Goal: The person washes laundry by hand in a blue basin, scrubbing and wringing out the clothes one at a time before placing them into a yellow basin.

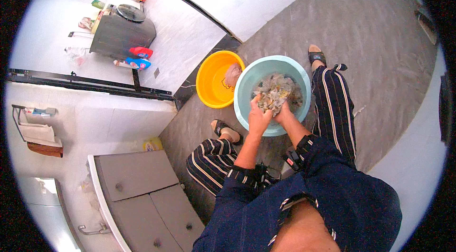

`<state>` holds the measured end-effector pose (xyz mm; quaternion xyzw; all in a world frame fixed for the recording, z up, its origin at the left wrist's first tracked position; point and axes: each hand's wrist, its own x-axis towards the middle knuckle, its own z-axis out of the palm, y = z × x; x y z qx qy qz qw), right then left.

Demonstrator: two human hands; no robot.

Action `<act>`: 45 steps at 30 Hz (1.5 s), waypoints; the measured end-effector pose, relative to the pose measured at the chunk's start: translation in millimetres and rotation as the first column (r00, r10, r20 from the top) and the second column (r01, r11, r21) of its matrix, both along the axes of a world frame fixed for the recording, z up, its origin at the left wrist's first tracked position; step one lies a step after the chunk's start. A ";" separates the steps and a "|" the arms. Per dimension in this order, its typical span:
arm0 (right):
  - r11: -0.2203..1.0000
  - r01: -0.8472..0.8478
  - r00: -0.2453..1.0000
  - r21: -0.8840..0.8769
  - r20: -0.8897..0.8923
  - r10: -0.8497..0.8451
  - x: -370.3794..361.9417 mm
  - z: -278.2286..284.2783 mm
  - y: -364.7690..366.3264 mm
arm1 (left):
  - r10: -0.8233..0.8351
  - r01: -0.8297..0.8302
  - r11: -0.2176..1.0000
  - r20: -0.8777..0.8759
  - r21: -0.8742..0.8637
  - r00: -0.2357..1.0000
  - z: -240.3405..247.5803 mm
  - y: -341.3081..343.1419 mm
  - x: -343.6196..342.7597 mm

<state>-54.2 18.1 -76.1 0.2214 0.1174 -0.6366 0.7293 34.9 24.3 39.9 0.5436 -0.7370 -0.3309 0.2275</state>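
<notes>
Dark-blue top point(351, 195) up close at the bottom of the head view, and out past it both forearms reach into the pale-blue basin point(243, 93)! Here's the patterned cloth point(276, 91), bunched up inside that basin, near its middle. Left hand point(259, 118) on it, fingers curled and pressed into the folds; right hand point(284, 113) against its near side, fingers hidden by fabric, so can't tell how they close. Just beside, left, sits the yellow basin point(205, 78), a pinkish cloth point(232, 75) against its right wall. Striped trouser legs point(335, 104) flank the action!
</notes>
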 end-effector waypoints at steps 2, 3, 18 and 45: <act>0.997 0.053 0.994 0.055 -0.103 -0.047 -0.9 -31.4 2.1 | -0.176 0.204 0.958 0.150 -0.202 0.973 20.2 7.1 -20.6; 0.996 0.056 0.990 0.074 -0.131 -0.046 2.9 -34.8 2.8 | -0.239 0.287 0.929 0.212 -0.235 0.948 18.2 13.0 -23.4; 0.983 -0.092 0.983 0.161 -0.144 0.115 42.6 31.8 -11.1 | 0.208 -0.099 0.957 0.406 -0.273 0.890 4.7 -44.4 6.7; 0.980 -0.089 0.945 0.179 -0.295 0.139 4.2 33.5 -5.5 | 0.358 0.104 0.734 -0.513 0.671 0.780 -11.7 -11.9 -4.8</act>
